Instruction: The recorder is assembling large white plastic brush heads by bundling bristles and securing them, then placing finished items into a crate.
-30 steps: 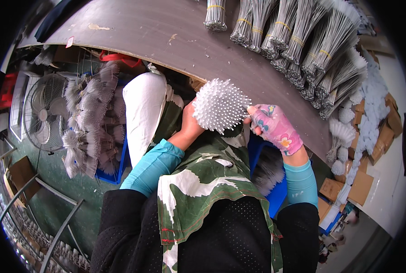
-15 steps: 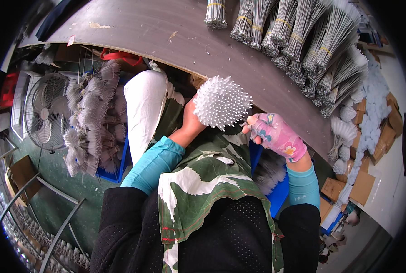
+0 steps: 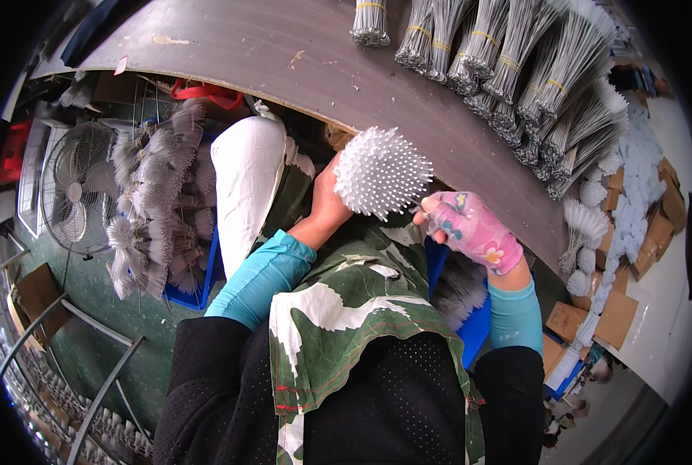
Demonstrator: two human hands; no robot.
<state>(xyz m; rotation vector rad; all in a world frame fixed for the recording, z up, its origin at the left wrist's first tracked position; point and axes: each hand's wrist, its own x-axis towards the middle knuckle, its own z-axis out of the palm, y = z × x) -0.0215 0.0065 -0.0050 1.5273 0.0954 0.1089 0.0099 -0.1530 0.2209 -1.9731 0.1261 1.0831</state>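
My left hand (image 3: 327, 203) grips a round white head of spiky bristles (image 3: 381, 172) from below and holds it up just in front of the grey table edge. My right hand (image 3: 470, 229), in a pink flowered glove, is closed beside the lower right of the bristle head, its fingertips pinching something thin that I cannot make out. Both forearms wear turquoise sleeves. A green and white patterned apron (image 3: 354, 310) covers my lap under the hands.
Several bundles of grey wire stems (image 3: 516, 70) tied with yellow bands lie on the grey table (image 3: 268, 46). A blue bin of finished fluffy grey pieces (image 3: 156, 209) stands at my left, next to a white sack (image 3: 245, 186) and a floor fan (image 3: 75, 186). Cardboard boxes (image 3: 594, 318) sit at the right.
My right hand has dropped slightly down and to the right of the bristle head. The left hand keeps the head in about the same place.
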